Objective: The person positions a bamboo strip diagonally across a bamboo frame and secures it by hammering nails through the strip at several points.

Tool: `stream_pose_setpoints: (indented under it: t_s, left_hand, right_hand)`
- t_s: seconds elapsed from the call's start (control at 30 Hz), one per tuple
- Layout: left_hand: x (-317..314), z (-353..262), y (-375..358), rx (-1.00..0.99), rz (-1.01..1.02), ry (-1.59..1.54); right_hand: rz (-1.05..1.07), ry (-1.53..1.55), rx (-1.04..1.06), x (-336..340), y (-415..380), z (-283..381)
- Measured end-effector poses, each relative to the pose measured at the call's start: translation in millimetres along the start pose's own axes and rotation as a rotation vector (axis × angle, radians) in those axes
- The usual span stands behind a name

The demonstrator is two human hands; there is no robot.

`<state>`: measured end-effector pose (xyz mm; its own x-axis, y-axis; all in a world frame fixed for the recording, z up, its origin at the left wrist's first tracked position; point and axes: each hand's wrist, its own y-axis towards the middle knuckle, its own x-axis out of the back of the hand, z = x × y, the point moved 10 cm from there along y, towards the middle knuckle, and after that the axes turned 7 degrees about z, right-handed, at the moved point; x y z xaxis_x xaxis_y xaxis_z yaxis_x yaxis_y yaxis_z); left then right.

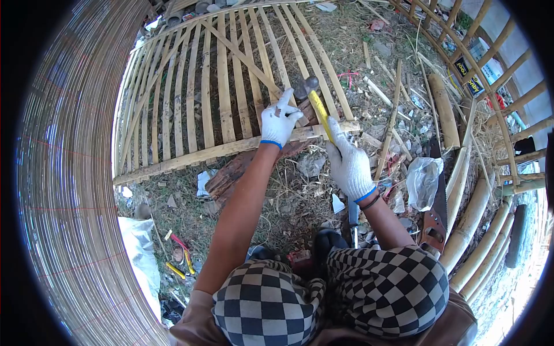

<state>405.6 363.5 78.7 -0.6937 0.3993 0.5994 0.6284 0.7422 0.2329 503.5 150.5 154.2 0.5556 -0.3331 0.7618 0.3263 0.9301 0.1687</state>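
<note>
My left hand [278,124], in a white glove with a blue cuff, rests at the near right part of a slatted bamboo panel [223,86]. Its fingers are bent together beside the lower end of a diagonal strip [247,59]; whatever they pinch is too small to make out. In my gloved right hand [352,168] is a hammer [319,108], gripped by its yellow handle. The hammer's head is just right of my left fingertips, over the slats. Beneath the panel's near rail [219,150] lies a rough brown piece of wood [234,175].
A handsaw [437,222] and a clear plastic bag [424,183] lie to the right, near bamboo poles [470,216]. A rolled bamboo blind [75,173] stands at left. Red and yellow tools [183,251] lie on the littered ground. A bamboo lattice [496,86] borders the right.
</note>
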Motion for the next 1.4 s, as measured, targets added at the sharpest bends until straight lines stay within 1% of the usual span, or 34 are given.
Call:
stream_pose_setpoints:
  t_s: [0.07, 0.17, 0.2, 0.27, 0.3, 0.33, 0.4, 0.43, 0.47, 0.53, 0.6, 0.67, 0.73, 0.83, 0.9, 0.93, 1.0, 1.1, 1.13, 1.17, 1.23, 1.33, 1.4]
  left_hand:
    - [-0.3, 6.7, 3.0, 0.059, 0.059, -0.016]
    - [-1.7, 5.9, 7.7, -0.008, 0.134, -0.106]
    - [-7.0, 9.3, 12.3, -0.001, 0.197, -0.165]
    - [-2.2, 2.9, 17.5, -0.115, 0.228, 0.039]
    - [-1.3, -1.7, 21.9, -0.178, 0.242, 0.143]
    - [-3.0, -0.4, 26.1, -0.168, 0.273, 0.172]
    - [-4.6, -2.2, 30.2, -0.189, 0.292, 0.198]
    - [-6.3, -2.5, 31.9, -0.198, 0.302, 0.210]
    - [-6.0, -5.7, 33.1, -0.231, 0.283, 0.211]
    - [-7.2, -11.3, 32.0, -0.293, 0.245, 0.212]
    - [-9.4, -10.5, 33.7, -0.306, 0.252, 0.175]
    - [-11.9, -4.1, 32.7, -0.304, 0.255, 0.135]
    - [-12.0, -2.2, 32.5, -0.294, 0.243, 0.100]
    - [-12.1, -5.2, 30.6, -0.288, 0.225, 0.198]
    - [-8.0, -12.4, 29.5, -0.308, 0.204, 0.221]
    - [-7.6, -14.3, 27.9, -0.314, 0.199, 0.230]
    - [-11.8, -9.1, 29.4, -0.330, 0.209, 0.224]
    - [-15.2, -3.1, 28.8, -0.316, 0.245, 0.171]
    - [-14.4, -6.6, 29.6, -0.307, 0.260, 0.146]
    - [-13.4, -10.0, 29.5, -0.294, 0.257, 0.217]
    - [-11.3, -13.7, 26.6, -0.267, 0.249, 0.364]
    - [-10.1, -7.1, 28.0, -0.283, 0.224, 0.154]
    - [-12.7, -8.2, 28.1, -0.304, 0.249, 0.172]
  right_hand:
    - [0.002, 0.021, 0.003, -8.5, -8.3, -13.1]
    - [-0.033, 0.063, 0.011, -9.7, -18.7, -20.9]
    - [0.011, 0.094, -0.056, -13.5, -22.2, -29.2]
    - [0.092, 0.153, -0.178, -16.2, -22.4, -39.3]
    - [0.058, 0.167, -0.152, -16.2, -22.6, -42.8]
    - [0.025, 0.181, -0.128, -18.1, -25.2, -44.4]
    - [0.024, 0.217, -0.153, -24.6, -32.7, -54.3]
    - [0.057, 0.240, -0.202, -25.4, -34.9, -54.9]
    - [0.090, 0.263, -0.250, -28.6, -36.5, -57.7]
    - [0.048, 0.248, -0.195, -33.4, -37.4, -60.0]
    - [0.036, 0.280, -0.177, -38.4, -39.8, -64.0]
    - [0.056, 0.358, -0.205, -38.8, -41.0, -59.0]
    - [0.082, 0.408, -0.285, -43.9, -42.6, -65.0]
    - [0.104, 0.395, -0.330, -39.1, -38.6, -63.2]
    - [0.124, 0.306, -0.316, -25.7, -33.2, -53.7]
    - [0.134, 0.268, -0.348, -16.1, -29.6, -46.7]
    - [0.061, 0.224, -0.265, 10.3, -14.8, -21.0]
    - [0.027, 0.194, -0.200, 15.4, -2.8, -10.0]
    - [0.069, 0.171, -0.233, 11.9, 0.6, -8.0]
    - [0.111, 0.148, -0.265, 8.0, 2.2, -8.1]
    - [0.105, 0.138, -0.208, -11.0, -0.1, -19.3]
    - [0.030, 0.124, -0.066, 0.2, 4.8, -14.7]
    - [-0.021, 0.208, -0.141, 19.9, 5.2, -1.8]
